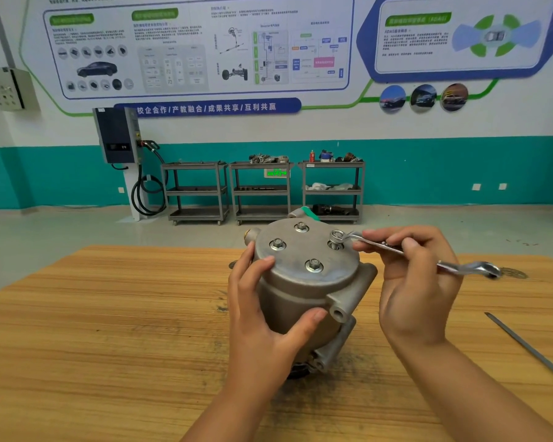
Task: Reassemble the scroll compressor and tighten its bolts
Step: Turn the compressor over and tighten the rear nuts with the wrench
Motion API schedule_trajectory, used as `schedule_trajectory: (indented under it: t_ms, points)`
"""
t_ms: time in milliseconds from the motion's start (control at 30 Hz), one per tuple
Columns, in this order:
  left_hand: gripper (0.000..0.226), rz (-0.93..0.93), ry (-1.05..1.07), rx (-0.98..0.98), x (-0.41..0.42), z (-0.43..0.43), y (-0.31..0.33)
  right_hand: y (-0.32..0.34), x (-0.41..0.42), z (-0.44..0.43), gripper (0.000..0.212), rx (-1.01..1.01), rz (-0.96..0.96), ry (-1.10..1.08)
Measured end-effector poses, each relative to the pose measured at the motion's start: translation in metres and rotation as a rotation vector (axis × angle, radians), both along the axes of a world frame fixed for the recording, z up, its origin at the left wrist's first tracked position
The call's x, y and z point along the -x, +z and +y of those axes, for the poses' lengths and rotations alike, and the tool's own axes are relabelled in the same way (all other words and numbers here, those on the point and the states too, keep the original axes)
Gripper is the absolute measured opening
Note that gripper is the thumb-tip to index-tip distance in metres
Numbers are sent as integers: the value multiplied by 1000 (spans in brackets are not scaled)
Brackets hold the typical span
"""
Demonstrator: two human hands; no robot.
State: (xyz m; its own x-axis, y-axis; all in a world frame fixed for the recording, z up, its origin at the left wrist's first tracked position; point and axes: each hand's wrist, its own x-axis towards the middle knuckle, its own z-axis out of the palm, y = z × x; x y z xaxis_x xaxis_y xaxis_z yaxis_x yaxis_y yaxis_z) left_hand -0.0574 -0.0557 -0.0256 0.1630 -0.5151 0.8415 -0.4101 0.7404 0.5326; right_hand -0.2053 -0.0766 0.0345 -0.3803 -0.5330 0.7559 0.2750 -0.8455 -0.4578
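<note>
Closest to us, our left hand wraps the near side of the scroll compressor, thumb low on the housing and fingertips up on the lid's edge. We judge this grip is there to stop the body turning when torque comes on. The compressor stands on end on the wooden table, lid upward, which puts every bolt head within easy reach from above. To the right, our right hand pinches the shank of a wrench between thumb and curled fingers. The wrench's ring end sits over the raised bolt at the lid's far right. That bolt stands proud with thread showing beneath its head, while the three bolts elsewhere on the lid look seated, so we take this to be the last one to run down. Holding the wrench near mid-length rather than at its tip suits quick spinning more than a hard final pull. A thin metal rod lies on the table's right edge, well apart. Beyond the table, three grey carts line the teal wall.
</note>
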Motion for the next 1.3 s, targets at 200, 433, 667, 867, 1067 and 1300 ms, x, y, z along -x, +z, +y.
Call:
schedule_trajectory:
  t_ms: [200,433,667,867,1067,1300]
  points:
    - [72,-12,2,7,0,-1,0,-14,-14,13,29,121,397,-348]
    - [73,20,17,14,1,-1,-3,-7,-18,23,13,319,779,-682]
    - [73,25,8,43,1,-1,-3,-1,-11,26,17,489,929,-806]
    - [71,21,16,41,0,-2,-4,22,3,31,11,501,762,-600]
    - [71,38,-25,-29,-4,-2,-4,42,23,15,17,-62,208,70]
    - [70,36,-42,-36,-4,-3,-3,32,30,-8,25,-381,3,466]
